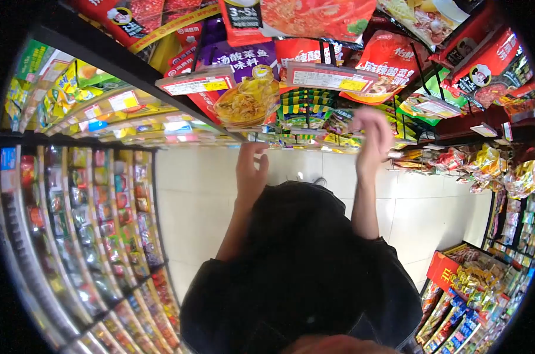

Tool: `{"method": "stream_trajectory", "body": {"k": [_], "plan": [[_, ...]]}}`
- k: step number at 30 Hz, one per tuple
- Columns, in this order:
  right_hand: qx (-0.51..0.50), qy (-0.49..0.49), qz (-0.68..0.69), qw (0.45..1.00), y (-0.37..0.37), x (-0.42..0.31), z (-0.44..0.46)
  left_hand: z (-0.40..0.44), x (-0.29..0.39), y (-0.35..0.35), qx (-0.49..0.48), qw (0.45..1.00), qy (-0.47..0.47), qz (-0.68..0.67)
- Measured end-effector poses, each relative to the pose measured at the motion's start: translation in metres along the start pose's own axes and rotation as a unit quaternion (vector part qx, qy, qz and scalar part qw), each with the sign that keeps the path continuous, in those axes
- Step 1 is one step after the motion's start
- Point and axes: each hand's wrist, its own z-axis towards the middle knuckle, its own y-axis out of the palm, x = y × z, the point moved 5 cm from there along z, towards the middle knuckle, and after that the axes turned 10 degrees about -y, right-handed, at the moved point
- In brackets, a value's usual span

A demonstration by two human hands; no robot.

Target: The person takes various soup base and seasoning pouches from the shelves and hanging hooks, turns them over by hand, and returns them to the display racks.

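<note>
My left hand (252, 167) is raised in front of the rack's lower part, fingers loosely curled with a gap between them and nothing visible inside. Higher up and to the right, my right hand (375, 134) is bent at the wrist beside the hanging packets, its fingers curved, slightly blurred and apart, with no item showing in them. Above the hands hang a purple seasoning packet (246, 82) and a red packet (385, 65). Green packets (306, 103) hang lower, between the two hands. Whether my right fingertips touch a packet is unclear.
Price tags on a left holder (196, 84) and a right holder (329, 78) jut out from the hooks. Shelves of small packs (96, 218) stand at left. A red display box (444, 272) is at lower right, on the pale tiled floor (187, 200) side.
</note>
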Motion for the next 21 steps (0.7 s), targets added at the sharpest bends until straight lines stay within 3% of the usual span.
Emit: {"method": "stream_trajectory", "body": {"k": [1,2,3,5,6,11,14,19,21], "plan": [[0.003,0.211,0.056,0.976,0.009,0.033,-0.003,-0.001,-0.006,0.0,-0.011,1.0,0.005,0.01],[-0.066,0.307,0.03,0.949,0.018,0.058,-0.008,-0.002,-0.009,-0.001,-0.025,0.999,0.013,0.023],[-0.098,0.356,0.104,0.924,0.029,0.088,-0.017,0.004,-0.004,-0.001,-0.033,0.999,0.03,0.021],[-0.021,0.44,0.229,0.868,0.056,0.116,-0.027,0.018,0.018,-0.005,-0.031,0.998,0.059,0.023],[0.033,0.42,0.273,0.865,0.066,0.127,-0.024,0.025,0.024,-0.005,-0.03,0.996,0.075,0.022],[0.099,0.354,0.441,0.819,0.086,0.176,-0.018,0.038,0.022,-0.003,-0.016,0.997,0.073,0.029],[0.13,0.395,0.403,0.815,0.082,0.194,-0.038,0.041,0.004,0.002,-0.031,0.997,0.063,0.025],[0.078,0.405,0.522,0.747,0.085,0.127,-0.059,0.044,-0.001,0.013,-0.015,0.989,0.124,0.077],[0.085,0.394,0.531,0.746,0.083,0.112,-0.077,0.046,-0.001,0.014,-0.01,0.988,0.129,0.079]]}}
